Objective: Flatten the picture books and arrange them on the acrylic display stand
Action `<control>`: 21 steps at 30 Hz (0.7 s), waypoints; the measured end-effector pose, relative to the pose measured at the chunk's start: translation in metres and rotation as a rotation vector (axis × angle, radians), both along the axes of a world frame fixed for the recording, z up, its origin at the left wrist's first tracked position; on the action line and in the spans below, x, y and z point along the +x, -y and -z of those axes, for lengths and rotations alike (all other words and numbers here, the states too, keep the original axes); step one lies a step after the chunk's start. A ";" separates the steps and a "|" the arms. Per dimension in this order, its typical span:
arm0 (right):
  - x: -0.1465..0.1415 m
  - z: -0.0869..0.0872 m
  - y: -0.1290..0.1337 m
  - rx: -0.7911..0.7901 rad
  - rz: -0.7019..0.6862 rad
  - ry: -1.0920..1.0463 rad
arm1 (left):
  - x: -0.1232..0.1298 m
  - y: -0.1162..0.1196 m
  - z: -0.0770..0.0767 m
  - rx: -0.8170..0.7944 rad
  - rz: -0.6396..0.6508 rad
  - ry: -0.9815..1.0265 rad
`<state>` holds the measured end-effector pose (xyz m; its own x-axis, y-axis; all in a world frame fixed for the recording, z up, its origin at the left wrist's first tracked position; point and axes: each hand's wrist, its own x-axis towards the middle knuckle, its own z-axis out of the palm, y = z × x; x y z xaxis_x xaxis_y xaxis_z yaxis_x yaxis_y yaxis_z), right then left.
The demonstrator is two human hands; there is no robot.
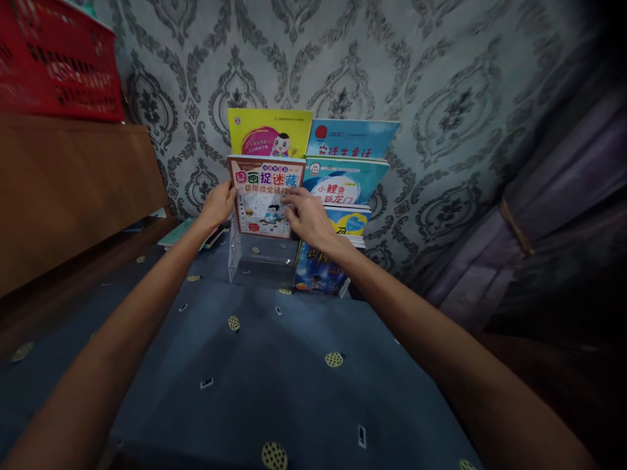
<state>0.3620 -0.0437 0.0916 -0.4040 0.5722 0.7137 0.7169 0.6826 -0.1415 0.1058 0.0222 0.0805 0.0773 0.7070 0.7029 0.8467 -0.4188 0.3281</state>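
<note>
A picture book [262,222] with a brownish border and large coloured Chinese characters stands upright in the left column of a clear acrylic display rack [264,251]. My left hand [218,203] is closed on its left edge. On the right side of the same book lies my right hand [308,215], fingers bent against the cover near the edge; part of its grip is hidden. Behind rises a yellow book [269,124]. The right column holds a blue book [353,136], a teal book [347,176], a yellow and blue book [357,222] and a dark blue book [318,274].
The rack stands on a dark blue patterned cloth [279,365] against a damask-papered wall [441,85]. Several thin books [176,233] lie flat at left. A wooden cabinet [73,189] carries a red basket [59,65]. A purple curtain [529,196] hangs at right.
</note>
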 end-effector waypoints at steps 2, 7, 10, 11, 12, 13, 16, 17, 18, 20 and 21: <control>0.000 0.001 0.004 -0.008 0.010 0.009 | -0.002 0.002 0.001 0.002 0.011 0.002; 0.003 0.001 0.010 -0.024 -0.009 0.004 | -0.005 0.005 0.003 -0.002 0.034 0.005; 0.006 0.002 0.014 -0.036 -0.031 -0.030 | -0.004 0.008 0.001 0.006 0.061 0.013; 0.006 0.005 0.017 -0.049 -0.040 -0.047 | -0.005 0.010 0.001 0.008 0.064 0.019; 0.006 0.009 0.023 -0.069 -0.058 -0.067 | -0.006 0.012 0.003 0.012 0.062 0.030; 0.005 0.013 0.032 -0.096 -0.093 -0.083 | -0.008 0.014 0.006 0.015 0.053 0.045; -0.002 0.022 0.079 -0.185 -0.314 -0.098 | -0.020 0.023 0.031 -0.011 -0.022 0.085; -0.004 0.020 0.100 -0.212 -0.406 -0.091 | -0.026 0.026 0.045 -0.043 -0.067 0.085; -0.006 0.015 0.122 -0.251 -0.505 -0.062 | -0.032 0.030 0.060 -0.090 -0.125 0.076; -0.008 -0.001 0.162 -0.317 -0.723 0.026 | -0.046 0.038 0.094 -0.209 -0.244 0.037; -0.009 -0.007 0.178 -0.385 -0.793 0.088 | -0.053 0.042 0.110 -0.250 -0.283 0.031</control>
<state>0.3530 -0.2214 0.0983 -0.8284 0.2944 0.4766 0.0722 0.8998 -0.4304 0.0531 -0.0201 -0.0295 -0.1641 0.8476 0.5047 0.9054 -0.0736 0.4181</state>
